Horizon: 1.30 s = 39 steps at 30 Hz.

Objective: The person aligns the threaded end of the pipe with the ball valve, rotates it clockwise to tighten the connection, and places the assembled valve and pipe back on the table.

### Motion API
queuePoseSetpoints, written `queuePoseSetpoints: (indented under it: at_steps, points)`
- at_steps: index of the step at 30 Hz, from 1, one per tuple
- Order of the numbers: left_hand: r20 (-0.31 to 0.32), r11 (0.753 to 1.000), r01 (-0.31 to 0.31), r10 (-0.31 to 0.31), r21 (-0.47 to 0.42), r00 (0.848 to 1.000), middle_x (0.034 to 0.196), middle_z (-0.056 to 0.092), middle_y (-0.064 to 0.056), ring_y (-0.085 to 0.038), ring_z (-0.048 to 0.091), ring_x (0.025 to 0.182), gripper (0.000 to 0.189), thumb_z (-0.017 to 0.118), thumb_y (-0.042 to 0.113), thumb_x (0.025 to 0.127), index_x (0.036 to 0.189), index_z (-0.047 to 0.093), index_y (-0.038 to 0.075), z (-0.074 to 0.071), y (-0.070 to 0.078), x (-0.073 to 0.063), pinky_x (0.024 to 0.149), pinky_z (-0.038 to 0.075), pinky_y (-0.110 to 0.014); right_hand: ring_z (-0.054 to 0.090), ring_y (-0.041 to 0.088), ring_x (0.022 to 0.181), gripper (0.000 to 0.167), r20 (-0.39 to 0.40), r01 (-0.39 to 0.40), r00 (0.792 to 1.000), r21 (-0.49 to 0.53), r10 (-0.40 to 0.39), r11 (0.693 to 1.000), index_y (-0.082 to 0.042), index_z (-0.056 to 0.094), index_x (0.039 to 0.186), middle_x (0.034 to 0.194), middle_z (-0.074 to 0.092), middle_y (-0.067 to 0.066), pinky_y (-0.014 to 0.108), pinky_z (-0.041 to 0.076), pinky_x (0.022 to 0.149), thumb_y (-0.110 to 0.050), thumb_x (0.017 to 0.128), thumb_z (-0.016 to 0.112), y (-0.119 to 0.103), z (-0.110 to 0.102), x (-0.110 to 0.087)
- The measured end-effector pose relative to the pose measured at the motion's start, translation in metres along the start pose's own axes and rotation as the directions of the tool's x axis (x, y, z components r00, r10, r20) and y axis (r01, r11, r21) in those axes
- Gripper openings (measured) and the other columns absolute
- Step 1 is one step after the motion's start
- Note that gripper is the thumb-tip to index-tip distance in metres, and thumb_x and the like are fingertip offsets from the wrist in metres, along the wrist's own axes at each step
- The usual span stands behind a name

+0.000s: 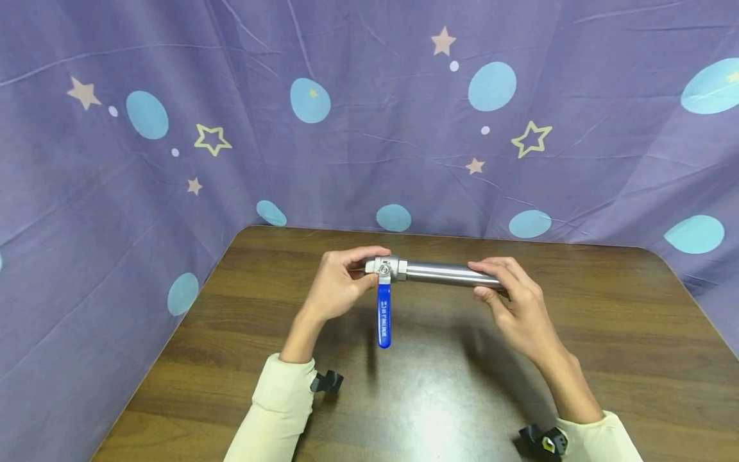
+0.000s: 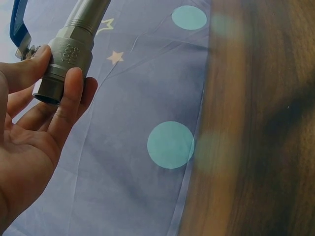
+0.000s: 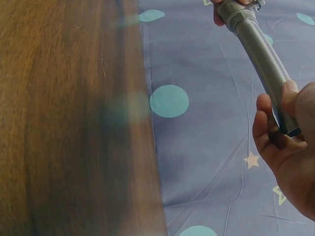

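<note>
Above the table, a steel ball valve (image 1: 394, 267) with a blue lever handle (image 1: 384, 317) is joined to a smooth metal pipe (image 1: 441, 273). My left hand (image 1: 340, 285) grips the valve body at the left end, thumb on the near side and fingers behind. In the left wrist view the valve's open end (image 2: 48, 93) shows between thumb and fingers. My right hand (image 1: 519, 308) holds the pipe's far right end between thumb and fingers. The right wrist view shows the pipe (image 3: 263, 59) running from the right hand (image 3: 290, 157) up to the valve. In the head view, the lever hangs toward me.
Below lies a brown wooden table (image 1: 231, 359) with a bright glare spot near its front. A purple curtain (image 1: 358, 167) with stars and blue dots closes off the back and sides. Black straps with cameras (image 1: 326, 382) sit at both wrists.
</note>
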<state>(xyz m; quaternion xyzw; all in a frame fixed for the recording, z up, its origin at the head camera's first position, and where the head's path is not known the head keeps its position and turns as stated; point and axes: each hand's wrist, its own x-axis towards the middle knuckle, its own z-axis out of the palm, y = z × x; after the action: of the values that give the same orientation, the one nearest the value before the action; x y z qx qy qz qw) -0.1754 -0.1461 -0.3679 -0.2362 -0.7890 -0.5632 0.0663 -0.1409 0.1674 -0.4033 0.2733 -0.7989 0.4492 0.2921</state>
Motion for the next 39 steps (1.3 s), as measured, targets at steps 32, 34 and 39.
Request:
queuePoseSetpoints:
  at_steps: [32, 34, 39]
  points:
    - [-0.008, 1.000, -0.003, 0.002, -0.001, 1.000, 0.120, 0.079, -0.023, -0.025, 0.078, 0.093, 0.046, 0.075, -0.016, 0.084, 0.127, 0.076, -0.001, 0.0000, 0.0017, 0.0000, 0.083, 0.067, -0.027, 0.067, -0.003, 0.093, 0.053, -0.001, -0.025, 1.000, 0.017, 0.025, 1.000, 0.003, 0.070, 0.129, 0.123, 0.066, 0.017, 0.009, 0.059, 0.081, 0.018, 0.080, 0.082, 0.0029, -0.0008, -0.0014]
    - [-0.007, 1.000, -0.001, 0.001, -0.001, 1.000, 0.120, 0.079, -0.023, -0.025, 0.078, 0.092, 0.046, 0.075, -0.016, 0.084, 0.127, 0.076, -0.001, 0.0000, 0.0017, 0.0000, 0.083, 0.067, -0.027, 0.067, -0.004, 0.095, 0.052, -0.008, -0.017, 1.000, 0.021, 0.017, 1.000, 0.003, 0.071, 0.128, 0.122, 0.067, 0.017, 0.008, 0.059, 0.082, 0.019, 0.079, 0.082, 0.0030, -0.0004, -0.0011]
    - [-0.007, 1.000, 0.002, -0.002, -0.001, 1.000, 0.120, 0.079, -0.023, -0.024, 0.077, 0.090, 0.046, 0.075, -0.017, 0.084, 0.127, 0.076, -0.001, -0.0003, 0.0014, -0.0002, 0.081, 0.067, -0.026, 0.064, -0.004, 0.101, 0.053, -0.033, 0.009, 0.999, 0.019, -0.009, 1.000, 0.001, 0.073, 0.126, 0.119, 0.069, 0.016, 0.005, 0.056, 0.082, 0.019, 0.077, 0.083, 0.0021, 0.0004, 0.0001]
